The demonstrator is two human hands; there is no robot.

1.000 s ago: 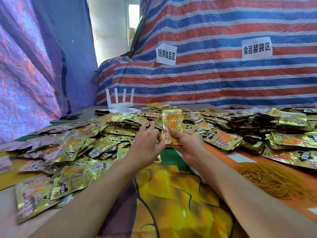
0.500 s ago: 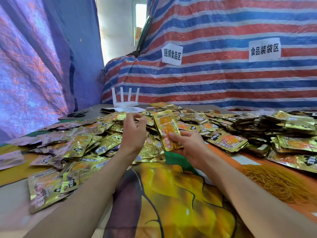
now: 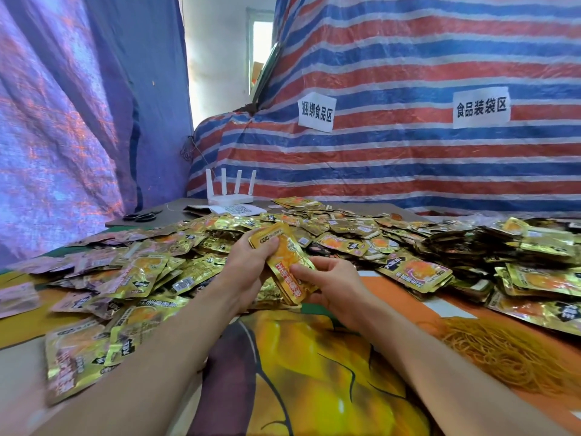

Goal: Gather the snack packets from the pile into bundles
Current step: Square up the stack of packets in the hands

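Both hands hold a small stack (image 3: 284, 262) of gold packets just above the desk (image 3: 19, 328). The left hand (image 3: 248, 265) is closed on its far top edge; the right hand (image 3: 333, 286) pinches the near end between thumb and fingers. I'd say the job is early to midway. A loose pile (image 3: 151, 272) spreads wide to the left and far side, and darker stacks (image 3: 465, 243) sit at the right, but whether those are tied I cannot tell. The stack in hand has no band on it yet. A heap of rubber bands (image 3: 503, 357) lies near right, in easy reach. A router (image 3: 231, 191) and scissors (image 3: 140, 216) sit far left, out of the way. Slippery loose packets crowd the left hand's side.
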